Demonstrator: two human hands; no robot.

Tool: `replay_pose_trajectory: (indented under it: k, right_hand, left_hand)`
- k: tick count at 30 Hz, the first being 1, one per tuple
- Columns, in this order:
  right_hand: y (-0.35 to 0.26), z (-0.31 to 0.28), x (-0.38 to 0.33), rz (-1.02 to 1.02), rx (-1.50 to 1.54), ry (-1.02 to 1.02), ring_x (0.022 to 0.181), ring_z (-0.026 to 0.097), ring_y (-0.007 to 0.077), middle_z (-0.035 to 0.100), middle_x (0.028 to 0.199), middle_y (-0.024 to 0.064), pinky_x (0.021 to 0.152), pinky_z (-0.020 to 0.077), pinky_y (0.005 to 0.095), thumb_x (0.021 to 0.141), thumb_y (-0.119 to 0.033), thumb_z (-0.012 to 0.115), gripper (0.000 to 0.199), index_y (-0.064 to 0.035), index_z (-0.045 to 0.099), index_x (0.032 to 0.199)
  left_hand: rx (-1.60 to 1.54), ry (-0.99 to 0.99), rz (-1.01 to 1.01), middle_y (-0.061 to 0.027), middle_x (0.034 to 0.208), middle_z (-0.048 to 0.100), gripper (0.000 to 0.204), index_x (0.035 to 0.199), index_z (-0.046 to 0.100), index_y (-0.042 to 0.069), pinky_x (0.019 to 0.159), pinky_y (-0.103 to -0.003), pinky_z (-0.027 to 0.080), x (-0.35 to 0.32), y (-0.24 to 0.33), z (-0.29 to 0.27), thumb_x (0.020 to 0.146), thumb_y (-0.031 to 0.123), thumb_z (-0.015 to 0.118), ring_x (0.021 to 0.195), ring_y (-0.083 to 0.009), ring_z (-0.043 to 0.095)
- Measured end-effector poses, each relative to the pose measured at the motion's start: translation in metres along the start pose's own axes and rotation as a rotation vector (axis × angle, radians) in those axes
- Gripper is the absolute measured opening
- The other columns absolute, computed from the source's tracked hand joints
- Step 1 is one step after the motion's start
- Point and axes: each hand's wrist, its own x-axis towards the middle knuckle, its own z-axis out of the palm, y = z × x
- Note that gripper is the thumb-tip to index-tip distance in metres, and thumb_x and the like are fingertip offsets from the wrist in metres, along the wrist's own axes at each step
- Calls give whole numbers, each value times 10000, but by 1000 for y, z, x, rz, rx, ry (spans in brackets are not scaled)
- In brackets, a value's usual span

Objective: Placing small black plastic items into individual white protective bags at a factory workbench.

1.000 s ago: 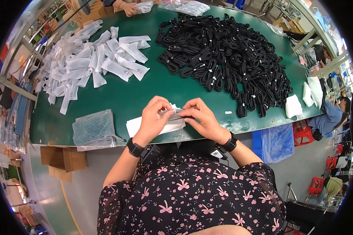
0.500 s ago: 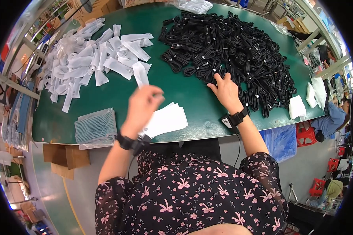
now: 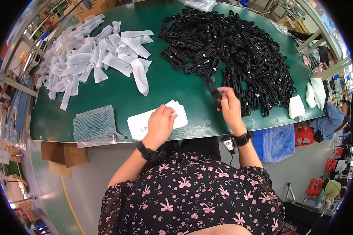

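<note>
While the long green table [image 3: 176,94] carries a wide heap of coiled black cables [image 3: 239,51] at its right and a spread of filled white plastic bags [image 3: 90,58] at its left, the right hand [image 3: 229,107] has its grip clenched on one bundled black cable [image 3: 215,93], lifted just beside the heap. Nearer the edge, the left hand [image 3: 161,123] rests its grip, released, flat on a small stack of flat white bags [image 3: 145,121].

Under the left hand [image 3: 159,124] lie thin white bags [image 3: 143,123] of slightly shiny plastic film. The right hand [image 3: 229,107] pinches a matt black rubbery cable [image 3: 214,93]. Beyond both hands the table [image 3: 172,84] is smooth matt green. Left of the left hand, a translucent mesh-like packet [image 3: 93,124].
</note>
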Motion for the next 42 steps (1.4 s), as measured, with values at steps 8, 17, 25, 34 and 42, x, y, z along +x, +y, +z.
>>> replay_pose_trajectory:
  k: [8,17,25,34,42]
  right_hand:
    - [-2,11,-28,-353,-293,-151,680,539,264,527,855,120,627,453,339,907,-62,613,244,-15,601,1146]
    - [-31,10,-38,-488,-200,-304,724,552,271,510,849,107,629,457,365,858,-63,680,294,-51,640,1149]
    - [-30,8,-30,-649,-326,-423,750,585,279,518,877,94,637,474,373,845,-86,699,264,-60,655,1103]
    - [-34,24,-24,-213,65,-468,759,578,225,548,915,87,643,467,321,831,-69,723,198,-65,689,1026]
    - [-73,40,-9,-420,221,-207,740,578,160,579,976,88,665,485,282,799,-5,740,257,-43,657,1039]
  left_hand:
    - [14,-62,15,-104,836,596,90,859,632,20,641,-349,474,4,3,2,819,62,701,740,-261,615]
    - [-277,-82,-208,-95,802,576,88,888,601,-18,669,-293,469,6,4,-7,838,16,667,705,-196,574]
    - [-330,-9,-34,-99,868,577,87,887,591,-7,702,-326,472,7,2,-9,826,-23,650,759,-227,564]
    - [-145,-14,329,-111,943,570,125,863,595,17,761,-363,463,21,17,-24,769,-13,672,874,-304,536]
    - [-579,-25,-22,-54,982,587,72,907,594,2,725,-281,467,51,16,-40,859,8,647,879,-164,564]
